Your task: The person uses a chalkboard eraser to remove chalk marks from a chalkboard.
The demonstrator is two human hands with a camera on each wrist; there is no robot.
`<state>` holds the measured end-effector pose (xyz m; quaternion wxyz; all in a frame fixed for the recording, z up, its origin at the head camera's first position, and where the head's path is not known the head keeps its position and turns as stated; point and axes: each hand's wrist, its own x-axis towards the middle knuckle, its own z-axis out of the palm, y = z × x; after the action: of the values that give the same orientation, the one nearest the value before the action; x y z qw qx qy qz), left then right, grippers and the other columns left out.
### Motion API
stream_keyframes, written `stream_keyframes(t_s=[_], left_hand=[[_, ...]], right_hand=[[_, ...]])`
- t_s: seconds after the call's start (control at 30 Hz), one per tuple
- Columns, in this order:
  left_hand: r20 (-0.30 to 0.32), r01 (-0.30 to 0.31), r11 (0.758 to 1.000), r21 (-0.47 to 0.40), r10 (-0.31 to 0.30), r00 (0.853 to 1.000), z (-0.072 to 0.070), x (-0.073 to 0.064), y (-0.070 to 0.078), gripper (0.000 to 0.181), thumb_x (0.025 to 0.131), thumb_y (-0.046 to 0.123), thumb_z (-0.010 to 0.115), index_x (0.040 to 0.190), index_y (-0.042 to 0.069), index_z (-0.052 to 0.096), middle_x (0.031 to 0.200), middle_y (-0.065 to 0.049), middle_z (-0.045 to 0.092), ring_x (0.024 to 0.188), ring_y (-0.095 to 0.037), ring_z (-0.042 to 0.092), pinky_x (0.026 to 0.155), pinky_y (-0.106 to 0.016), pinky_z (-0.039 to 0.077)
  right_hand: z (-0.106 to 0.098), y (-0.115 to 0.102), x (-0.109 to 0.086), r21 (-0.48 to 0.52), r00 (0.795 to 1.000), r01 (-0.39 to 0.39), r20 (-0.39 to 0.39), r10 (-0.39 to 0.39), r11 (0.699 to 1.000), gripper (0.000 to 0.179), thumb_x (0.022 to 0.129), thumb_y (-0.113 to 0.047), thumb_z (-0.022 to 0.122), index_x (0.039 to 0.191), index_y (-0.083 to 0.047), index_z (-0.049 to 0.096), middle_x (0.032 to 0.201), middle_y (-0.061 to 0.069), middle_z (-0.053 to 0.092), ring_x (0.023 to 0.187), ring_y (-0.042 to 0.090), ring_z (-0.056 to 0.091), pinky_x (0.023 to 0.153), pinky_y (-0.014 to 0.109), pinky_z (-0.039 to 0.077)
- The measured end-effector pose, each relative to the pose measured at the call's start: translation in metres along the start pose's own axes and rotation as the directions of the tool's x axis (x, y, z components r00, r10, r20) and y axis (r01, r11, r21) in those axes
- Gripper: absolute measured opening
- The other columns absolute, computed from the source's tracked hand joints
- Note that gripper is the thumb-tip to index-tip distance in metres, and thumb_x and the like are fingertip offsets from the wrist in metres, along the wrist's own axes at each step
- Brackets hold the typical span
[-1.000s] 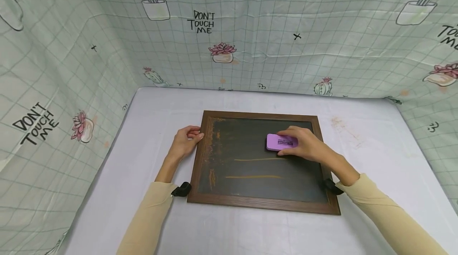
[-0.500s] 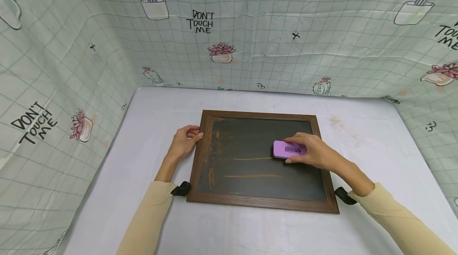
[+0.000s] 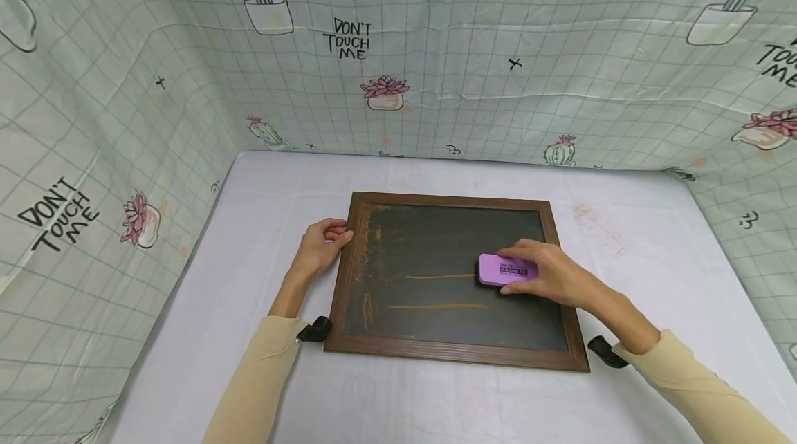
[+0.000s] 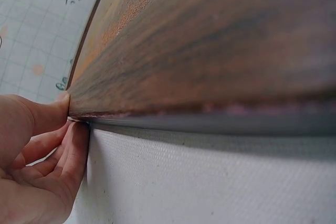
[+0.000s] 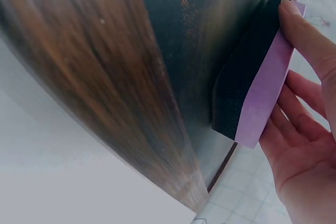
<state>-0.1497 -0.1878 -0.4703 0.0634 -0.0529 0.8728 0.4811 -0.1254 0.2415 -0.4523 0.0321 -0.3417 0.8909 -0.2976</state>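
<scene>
A framed chalkboard [image 3: 436, 333] lies flat on the white table, its dark face bordered in brown wood. Two yellow-orange chalk lines cross it: an upper line [image 3: 441, 276] and a lower line [image 3: 438, 306]. My right hand [image 3: 557, 276] grips a purple magnetic eraser [image 3: 503, 270] by its long sides, over the right half of the board. In the right wrist view the dark felt [image 5: 247, 66] of the eraser faces the board. The eraser hides the upper line's right end. At the board's left edge, my left hand [image 3: 320, 248] pinches the frame [image 4: 157, 72] between thumb and fingers.
Orange chalk smears [image 3: 369, 309] mark the board's left side. A faint orange dust patch [image 3: 600, 226] lies on the table [image 3: 398, 402] to the right. Printed cloth [image 3: 448, 36] walls in the back and sides.
My right hand has slid the eraser right and towards me, down to the upper chalk line's right end. The left hand keeps its place on the frame.
</scene>
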Motion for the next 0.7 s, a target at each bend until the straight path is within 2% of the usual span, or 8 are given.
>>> stream_keyframes(t_s=[0.2,0.47,0.7], left_hand=[[-0.005,0.0,1.0,-0.011,0.0,1.0,0.0001,0.0003,0.0012,0.038,0.102,0.013,0.067,0.134,-0.007,0.061,0.117,-0.021,0.065,0.105,-0.032,0.061,0.09,-0.041,0.048],[-0.006,-0.004,1.0,-0.027,0.004,1.0,0.0007,0.0001,0.0021,0.038,0.101,0.013,0.067,0.134,-0.007,0.061,0.115,-0.02,0.064,0.102,-0.031,0.061,0.088,-0.039,0.048],[-0.008,-0.02,1.0,-0.011,0.02,1.0,0.0001,-0.0006,0.002,0.038,0.101,0.012,0.068,0.133,-0.008,0.061,0.113,-0.021,0.065,0.101,-0.031,0.062,0.087,-0.038,0.048]], right_hand=[[0.0034,-0.001,-0.0016,0.01,1.0,-0.009,0.005,0.009,1.0,0.057,0.077,-0.027,0.093,0.123,0.0,0.072,0.103,-0.001,0.067,0.083,0.01,0.057,0.068,0.025,0.049],[0.0062,-0.0024,-0.0027,-0.003,0.999,0.016,-0.032,-0.016,1.0,0.055,0.074,-0.022,0.095,0.12,0.0,0.073,0.101,-0.002,0.067,0.082,0.009,0.058,0.068,0.025,0.05],[0.0081,-0.0028,-0.0002,-0.001,0.999,0.025,-0.038,-0.025,1.0,0.055,0.073,-0.022,0.095,0.119,0.001,0.073,0.099,-0.002,0.066,0.081,0.009,0.057,0.068,0.025,0.049]])
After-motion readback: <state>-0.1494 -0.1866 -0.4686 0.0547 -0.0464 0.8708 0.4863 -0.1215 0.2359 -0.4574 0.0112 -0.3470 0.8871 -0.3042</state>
